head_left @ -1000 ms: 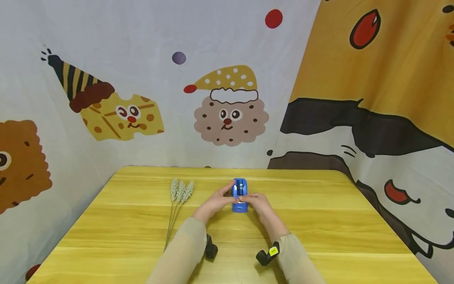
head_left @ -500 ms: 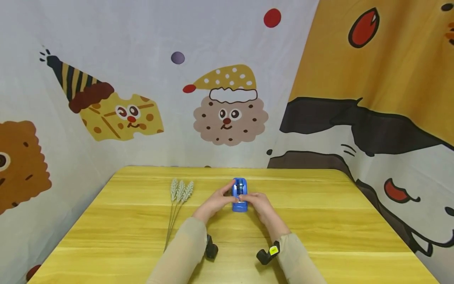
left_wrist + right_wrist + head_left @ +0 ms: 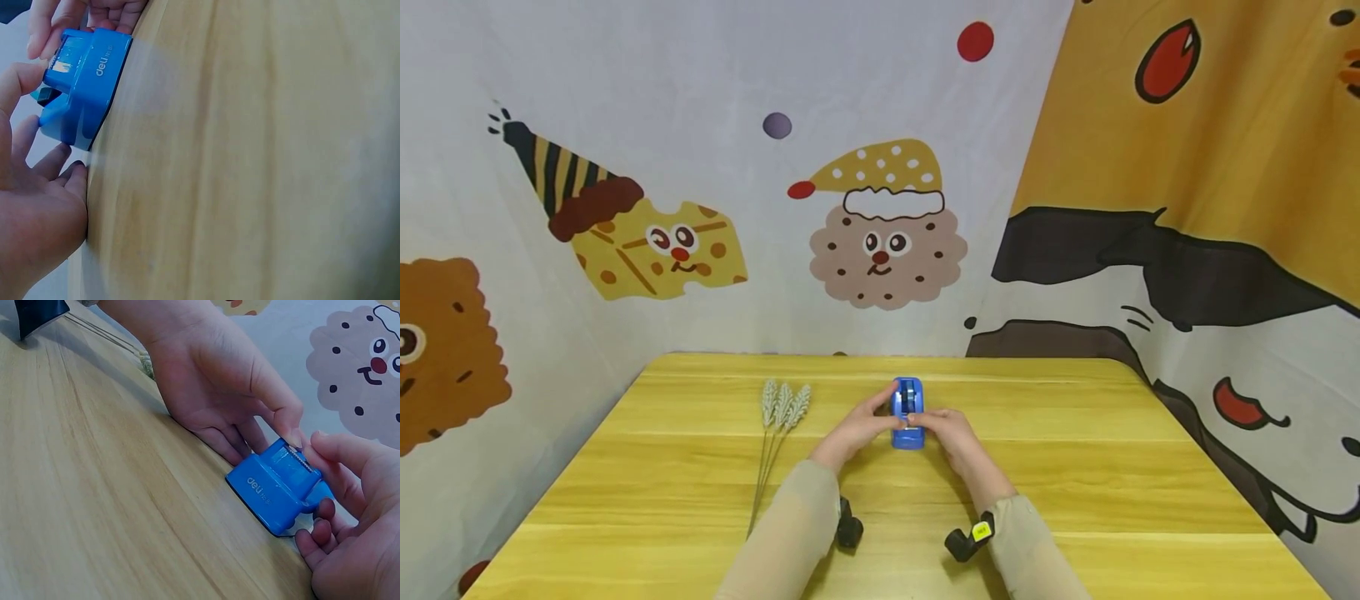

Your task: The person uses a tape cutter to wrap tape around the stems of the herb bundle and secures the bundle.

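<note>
A blue deli tape dispenser (image 3: 265,497) was held on the wooden surface (image 3: 1075,475) between two hands.
Its sides were clamped by the curled fingers of the left hand (image 3: 855,428) and the right hand (image 3: 953,435), both thumbs being brought to the serrated cutter (image 3: 300,459); whether tape was pinched there could not be told. Well to the left, three pale sprigs (image 3: 784,407) were laid; behind, a cartoon-printed cloth (image 3: 865,58) was hung.
</note>
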{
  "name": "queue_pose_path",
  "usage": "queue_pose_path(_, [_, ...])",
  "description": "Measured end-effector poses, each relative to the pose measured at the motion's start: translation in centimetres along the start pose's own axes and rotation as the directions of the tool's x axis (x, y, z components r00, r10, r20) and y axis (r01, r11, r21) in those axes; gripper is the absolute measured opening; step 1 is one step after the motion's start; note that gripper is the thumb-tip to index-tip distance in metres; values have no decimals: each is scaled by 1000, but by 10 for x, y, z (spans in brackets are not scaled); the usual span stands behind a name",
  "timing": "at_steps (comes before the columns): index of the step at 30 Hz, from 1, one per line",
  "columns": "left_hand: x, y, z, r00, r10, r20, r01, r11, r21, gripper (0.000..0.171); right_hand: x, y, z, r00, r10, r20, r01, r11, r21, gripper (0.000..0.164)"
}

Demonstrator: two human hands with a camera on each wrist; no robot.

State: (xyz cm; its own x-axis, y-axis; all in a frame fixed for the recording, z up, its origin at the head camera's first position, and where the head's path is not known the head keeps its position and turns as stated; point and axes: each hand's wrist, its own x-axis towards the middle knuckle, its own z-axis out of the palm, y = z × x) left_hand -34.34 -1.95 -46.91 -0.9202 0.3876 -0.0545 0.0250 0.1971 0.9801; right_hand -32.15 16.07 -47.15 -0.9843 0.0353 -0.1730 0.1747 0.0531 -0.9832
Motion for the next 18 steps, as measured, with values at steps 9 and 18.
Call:
queue_pose_path(9, [2, -2, -1, 1000, -30, -5, 30, 999, 22, 81, -1, 1, -1, 998, -62, 12, 62, 998, -7, 32])
queue_pose_path(18, [-2, 1, -1, 1000, -29, -7, 29, 1000, 8, 82, -3, 0, -1, 998, -65, 17, 65, 998, -14, 28])
